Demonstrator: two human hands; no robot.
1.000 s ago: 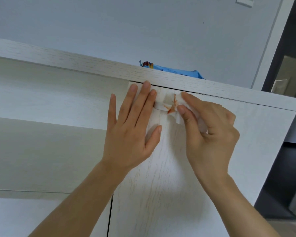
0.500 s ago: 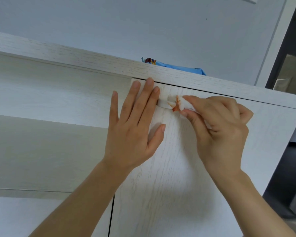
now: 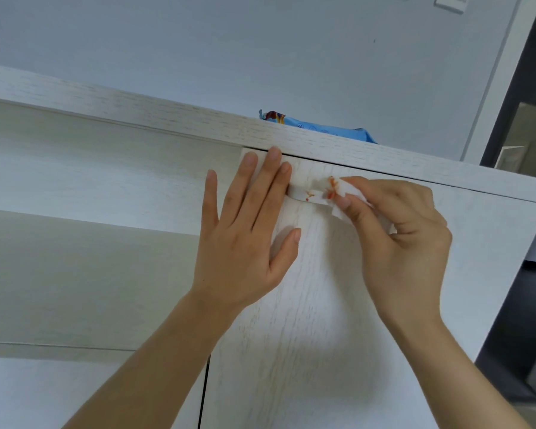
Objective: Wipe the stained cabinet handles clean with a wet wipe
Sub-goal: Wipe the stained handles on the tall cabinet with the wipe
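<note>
**Wiping the stained handle at the top of the door**

Scrubbing was the step in hand, as I judged it. The cabinet handle (image 3: 304,188) sat at the very top of the white door (image 3: 307,305), just under the overhanging top board (image 3: 167,119). It was a short white pull whose long axis ran left to right along the door's upper edge, dipping slightly to the right with the camera's tilt; it seemed to stand out from the door face toward me. Small red-orange specks still showed on its exposed middle part.

The wet wipe (image 3: 338,193), bunched and streaked red, lay against the handle's right end. I saw my right hand (image 3: 406,239) pinching it, thumb and forefinger curled and clamped on the fabric. My left hand (image 3: 248,233) lay flat on the door, its fingers (image 3: 270,178) straight and slightly spread, tips touching the handle's left end and covering it, apparently to steady the door.

The next move, I reckoned, called for dragging a clean fold of the wipe leftward along the handle over the remaining specks, which would need the left fingers shifted off it.

On the top board behind, a blue wipe packet (image 3: 319,126) lay partly hidden by the edge.
</note>
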